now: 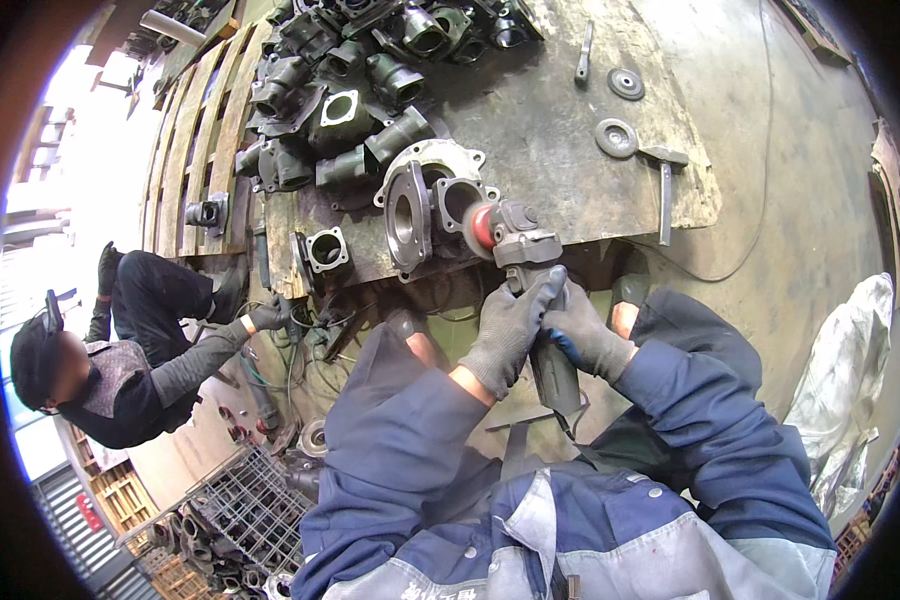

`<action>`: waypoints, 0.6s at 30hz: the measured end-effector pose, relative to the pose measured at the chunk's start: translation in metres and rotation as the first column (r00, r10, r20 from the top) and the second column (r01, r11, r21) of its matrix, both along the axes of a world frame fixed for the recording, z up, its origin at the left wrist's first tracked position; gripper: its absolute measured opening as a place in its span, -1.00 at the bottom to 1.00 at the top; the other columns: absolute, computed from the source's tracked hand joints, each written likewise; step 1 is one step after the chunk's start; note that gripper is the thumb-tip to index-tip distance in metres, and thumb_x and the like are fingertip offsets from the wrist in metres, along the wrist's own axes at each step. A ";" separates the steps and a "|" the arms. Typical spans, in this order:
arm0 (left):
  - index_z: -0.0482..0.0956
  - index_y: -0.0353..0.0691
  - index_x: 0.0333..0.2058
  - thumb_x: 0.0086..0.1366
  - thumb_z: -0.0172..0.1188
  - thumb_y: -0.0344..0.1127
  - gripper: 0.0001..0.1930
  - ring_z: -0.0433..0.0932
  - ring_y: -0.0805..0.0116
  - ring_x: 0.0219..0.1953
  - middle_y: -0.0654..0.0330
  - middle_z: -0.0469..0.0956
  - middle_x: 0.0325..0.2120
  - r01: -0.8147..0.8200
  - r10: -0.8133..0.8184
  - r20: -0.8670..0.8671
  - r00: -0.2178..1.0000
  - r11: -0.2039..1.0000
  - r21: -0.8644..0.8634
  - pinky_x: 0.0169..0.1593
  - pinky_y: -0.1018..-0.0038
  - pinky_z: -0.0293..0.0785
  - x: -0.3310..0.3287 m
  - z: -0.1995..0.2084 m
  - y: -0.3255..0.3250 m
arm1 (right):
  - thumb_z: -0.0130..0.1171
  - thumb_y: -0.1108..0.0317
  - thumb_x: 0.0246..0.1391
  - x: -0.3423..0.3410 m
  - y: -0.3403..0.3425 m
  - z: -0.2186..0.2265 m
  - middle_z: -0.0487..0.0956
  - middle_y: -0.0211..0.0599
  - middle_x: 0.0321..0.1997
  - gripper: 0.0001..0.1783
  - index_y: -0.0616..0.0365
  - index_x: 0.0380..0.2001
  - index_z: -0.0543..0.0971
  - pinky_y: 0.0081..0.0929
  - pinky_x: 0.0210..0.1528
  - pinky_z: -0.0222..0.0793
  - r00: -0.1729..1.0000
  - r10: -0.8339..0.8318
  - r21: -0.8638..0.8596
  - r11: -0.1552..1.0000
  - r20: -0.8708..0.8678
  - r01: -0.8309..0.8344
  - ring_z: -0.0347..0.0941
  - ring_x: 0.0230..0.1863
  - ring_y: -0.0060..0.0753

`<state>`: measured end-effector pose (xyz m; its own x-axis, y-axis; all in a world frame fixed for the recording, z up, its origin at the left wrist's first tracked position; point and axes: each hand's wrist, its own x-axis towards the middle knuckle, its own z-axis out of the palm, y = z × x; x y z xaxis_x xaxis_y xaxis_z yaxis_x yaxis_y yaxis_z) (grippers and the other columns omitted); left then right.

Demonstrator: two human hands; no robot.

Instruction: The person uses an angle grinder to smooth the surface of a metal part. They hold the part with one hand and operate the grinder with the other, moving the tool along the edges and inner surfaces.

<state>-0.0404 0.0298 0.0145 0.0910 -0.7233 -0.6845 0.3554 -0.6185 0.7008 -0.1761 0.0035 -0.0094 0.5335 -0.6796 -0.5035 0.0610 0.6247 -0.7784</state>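
Both of my gloved hands are closed around an angle grinder (555,375). My left hand (513,330) wraps its body just behind the gear head. Behind it, my right hand (585,333) grips the body from the right side. The grinder's red-guarded disc (481,228) points away from me, next to a flanged metal casting (458,202) at the table's near edge. Whether the disc touches the casting I cannot tell. A round flange (407,218) stands upright to the left of that opening.
Several dark castings (345,110) are heaped at the far left of the worn wooden table (550,110). A hammer (665,185) and spare discs (616,138) lie at the right. A co-worker (155,345) crouches at left, near a wire basket (250,510). A cable (760,215) curves across the floor.
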 end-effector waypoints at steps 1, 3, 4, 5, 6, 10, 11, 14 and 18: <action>0.68 -0.33 -0.04 0.34 0.46 0.05 -0.49 0.61 0.51 -0.19 0.24 0.71 -0.21 -0.028 0.028 -0.010 1.000 1.000 -0.009 -0.05 0.50 0.53 -0.002 0.001 0.002 | 0.17 0.63 -0.06 -0.001 -0.001 -0.001 0.58 -0.25 0.10 -0.31 0.26 0.24 0.38 -0.38 0.24 0.46 1.000 0.010 -0.006 1.000 0.008 -0.010 0.53 0.12 -0.42; 0.66 -0.32 0.00 0.37 0.43 0.05 -0.50 0.60 0.52 -0.16 0.24 0.69 -0.17 -0.021 0.021 0.015 1.000 1.000 -0.005 -0.04 0.50 0.53 -0.003 0.001 0.005 | 0.16 0.63 -0.06 -0.003 -0.002 -0.003 0.58 -0.24 0.11 -0.30 0.26 0.25 0.38 -0.37 0.25 0.44 0.999 0.050 -0.022 0.998 0.002 -0.050 0.52 0.14 -0.40; 0.64 -0.30 0.04 0.41 0.39 0.03 -0.51 0.60 0.53 -0.13 0.25 0.68 -0.13 0.015 -0.016 0.049 0.999 1.000 0.008 -0.03 0.50 0.53 -0.001 0.001 0.006 | 0.17 0.62 -0.06 -0.004 -0.002 -0.004 0.57 -0.24 0.12 -0.30 0.26 0.25 0.38 -0.37 0.26 0.44 0.997 0.080 -0.033 0.996 -0.013 -0.080 0.52 0.15 -0.39; 0.63 -0.29 0.08 0.44 0.36 0.02 -0.52 0.59 0.53 -0.11 0.25 0.66 -0.09 0.042 -0.043 0.084 0.996 0.999 0.016 -0.03 0.50 0.53 0.000 0.000 0.007 | 0.17 0.62 -0.06 -0.004 -0.002 -0.005 0.57 -0.24 0.13 -0.30 0.26 0.25 0.38 -0.37 0.27 0.43 0.993 0.107 -0.021 0.994 -0.044 -0.108 0.51 0.16 -0.39; 0.62 -0.28 0.08 0.44 0.35 0.02 -0.52 0.59 0.54 -0.10 0.26 0.66 -0.09 0.056 -0.057 0.038 0.998 0.998 0.019 -0.03 0.51 0.53 0.000 -0.001 0.007 | 0.17 0.61 -0.06 -0.005 -0.001 -0.006 0.57 -0.23 0.13 -0.30 0.26 0.25 0.38 -0.36 0.28 0.43 0.997 0.079 -0.031 0.996 -0.014 -0.079 0.51 0.17 -0.38; 0.62 -0.27 0.08 0.45 0.34 0.03 -0.52 0.58 0.55 -0.10 0.27 0.65 -0.10 0.072 -0.070 -0.071 0.995 0.997 0.020 -0.03 0.51 0.52 -0.003 -0.006 0.004 | 0.21 0.54 -0.05 -0.008 0.007 -0.006 0.57 -0.23 0.10 -0.34 0.25 0.21 0.42 -0.35 0.27 0.42 0.999 -0.023 -0.045 0.999 -0.025 0.022 0.51 0.14 -0.38; 0.61 -0.27 0.08 0.45 0.34 0.03 -0.52 0.58 0.56 -0.11 0.27 0.65 -0.10 0.078 -0.075 -0.087 0.993 0.996 0.032 -0.03 0.51 0.52 -0.004 -0.007 0.003 | 0.23 0.51 -0.05 -0.009 0.008 -0.006 0.58 -0.24 0.08 -0.36 0.25 0.19 0.43 -0.35 0.26 0.42 0.998 -0.057 -0.079 0.995 -0.032 0.055 0.52 0.11 -0.38; 0.61 -0.26 0.08 0.46 0.33 0.04 -0.52 0.57 0.56 -0.11 0.28 0.64 -0.11 0.069 -0.063 -0.113 0.992 0.997 0.043 -0.03 0.52 0.52 -0.007 -0.006 0.003 | 0.24 0.48 -0.03 -0.011 0.007 -0.009 0.58 -0.26 0.09 -0.36 0.24 0.20 0.43 -0.36 0.25 0.42 0.997 -0.047 -0.033 0.998 -0.059 0.046 0.51 0.12 -0.39; 0.62 -0.27 0.02 0.45 0.33 0.04 -0.54 0.56 0.55 -0.15 0.27 0.65 -0.15 0.052 -0.053 -0.068 0.996 0.998 -0.026 -0.05 0.51 0.51 -0.006 -0.007 0.002 | 0.18 0.55 -0.03 -0.012 0.000 -0.016 0.57 -0.20 0.17 -0.32 0.24 0.25 0.41 -0.35 0.30 0.41 1.000 0.006 -0.024 1.000 -0.001 -0.006 0.50 0.19 -0.36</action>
